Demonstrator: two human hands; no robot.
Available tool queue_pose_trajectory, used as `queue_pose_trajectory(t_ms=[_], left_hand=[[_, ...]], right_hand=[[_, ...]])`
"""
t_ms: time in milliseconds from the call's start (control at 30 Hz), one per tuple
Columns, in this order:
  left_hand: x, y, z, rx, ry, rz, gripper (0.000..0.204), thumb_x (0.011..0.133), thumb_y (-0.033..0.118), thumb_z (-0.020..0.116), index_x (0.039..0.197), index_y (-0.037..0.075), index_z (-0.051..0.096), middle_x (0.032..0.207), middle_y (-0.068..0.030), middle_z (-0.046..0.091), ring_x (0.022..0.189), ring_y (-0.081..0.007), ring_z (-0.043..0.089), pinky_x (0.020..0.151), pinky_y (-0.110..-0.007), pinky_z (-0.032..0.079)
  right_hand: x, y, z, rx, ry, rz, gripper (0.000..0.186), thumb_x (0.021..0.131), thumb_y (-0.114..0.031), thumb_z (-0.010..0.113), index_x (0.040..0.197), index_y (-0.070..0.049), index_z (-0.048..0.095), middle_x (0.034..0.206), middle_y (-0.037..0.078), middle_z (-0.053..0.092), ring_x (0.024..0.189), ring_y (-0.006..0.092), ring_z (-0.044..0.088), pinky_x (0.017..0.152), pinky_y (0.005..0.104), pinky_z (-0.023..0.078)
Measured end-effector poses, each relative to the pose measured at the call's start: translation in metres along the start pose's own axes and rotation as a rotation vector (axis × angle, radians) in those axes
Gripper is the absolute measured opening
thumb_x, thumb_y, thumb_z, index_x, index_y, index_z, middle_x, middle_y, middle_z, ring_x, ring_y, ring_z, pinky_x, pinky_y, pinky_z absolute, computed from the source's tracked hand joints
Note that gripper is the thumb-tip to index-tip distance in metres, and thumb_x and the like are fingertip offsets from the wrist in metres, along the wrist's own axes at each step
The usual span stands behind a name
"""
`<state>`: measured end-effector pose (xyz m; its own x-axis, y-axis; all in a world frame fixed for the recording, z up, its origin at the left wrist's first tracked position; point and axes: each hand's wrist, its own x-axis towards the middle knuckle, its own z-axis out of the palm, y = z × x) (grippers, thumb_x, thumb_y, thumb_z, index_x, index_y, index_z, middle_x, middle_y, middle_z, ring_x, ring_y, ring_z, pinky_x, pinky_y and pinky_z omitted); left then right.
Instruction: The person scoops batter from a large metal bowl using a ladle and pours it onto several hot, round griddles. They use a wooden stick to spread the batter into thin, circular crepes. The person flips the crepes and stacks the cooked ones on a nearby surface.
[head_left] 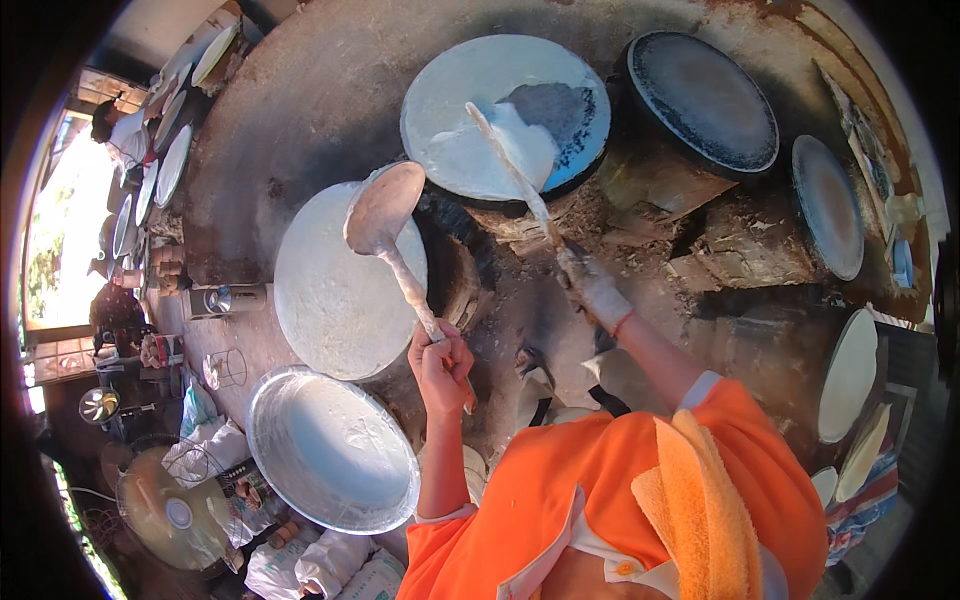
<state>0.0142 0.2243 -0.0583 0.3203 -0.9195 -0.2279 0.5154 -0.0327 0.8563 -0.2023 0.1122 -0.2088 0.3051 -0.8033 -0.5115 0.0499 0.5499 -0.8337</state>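
Note:
My left hand (442, 370) is closed around the handle of a big ladle (387, 205), whose wide bowl hangs over the edge of a round griddle (335, 290) coated in pale batter. On my right hand (590, 285) is a worn, light-coloured glove. It grips a long wooden stick (512, 170) that reaches over the far griddle (455, 95). White batter covers most of that griddle, with a dark bare patch at its right side. Close to my left forearm stands a large metal basin (262, 425) holding white batter.
Two dark griddles (705, 100) (830, 205) stand to the right on blocky bases. Further right and nearer is a pale round sheet (848, 375). At lower left are a fan (175, 510) and white sacks (325, 562). Another person (128, 135) is at far left, beside more round plates.

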Motion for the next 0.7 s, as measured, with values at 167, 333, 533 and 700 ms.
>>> queue_pose_trajectory(t_ms=[167, 333, 533, 700], left_hand=[[-0.010, 0.005, 0.028, 0.171, 0.049, 0.058, 0.027, 0.096, 0.021, 0.034, 0.101, 0.000, 0.049, 0.065, -0.0001, 0.042, 0.039, -0.0033, 0.028, 0.036, -0.018, 0.022], [-0.023, 0.006, 0.067, 0.242, 0.109, 0.029, 0.026, 0.096, 0.016, 0.033, 0.110, 0.001, 0.049, 0.079, -0.0029, 0.049, 0.040, -0.0032, 0.032, 0.036, -0.019, 0.025], [-0.005, 0.007, 0.061, 0.319, 0.085, 0.049, 0.022, 0.091, 0.005, 0.041, 0.112, 0.002, 0.049, 0.085, -0.0025, 0.053, 0.041, -0.0023, 0.033, 0.036, -0.019, 0.026], [0.015, -0.003, 0.055, 0.320, 0.103, -0.001, 0.027, 0.085, 0.000, 0.050, 0.112, 0.003, 0.049, 0.078, 0.0030, 0.050, 0.044, -0.0014, 0.035, 0.037, -0.017, 0.027]], right_hand=[[-0.001, -0.059, -0.042, 0.041, 0.072, 0.125, 0.024, 0.088, -0.039, 0.051, 0.090, -0.015, 0.054, 0.062, -0.004, 0.050, 0.048, 0.0047, 0.042, 0.040, 0.0205, 0.035], [-0.004, -0.082, -0.004, 0.025, -0.186, 0.074, 0.029, 0.089, -0.042, 0.049, 0.093, -0.013, 0.052, 0.063, -0.003, 0.050, 0.046, 0.0063, 0.045, 0.039, 0.0211, 0.038], [0.034, 0.009, -0.035, 0.096, -0.309, -0.073, 0.034, 0.089, -0.038, 0.050, 0.104, -0.008, 0.053, 0.067, -0.002, 0.052, 0.054, 0.0060, 0.048, 0.044, 0.0219, 0.040], [0.108, -0.009, -0.167, 0.362, -0.022, 0.080, 0.041, 0.090, -0.039, 0.047, 0.109, -0.003, 0.054, 0.074, -0.001, 0.055, 0.064, 0.0082, 0.052, 0.055, 0.0218, 0.043]])
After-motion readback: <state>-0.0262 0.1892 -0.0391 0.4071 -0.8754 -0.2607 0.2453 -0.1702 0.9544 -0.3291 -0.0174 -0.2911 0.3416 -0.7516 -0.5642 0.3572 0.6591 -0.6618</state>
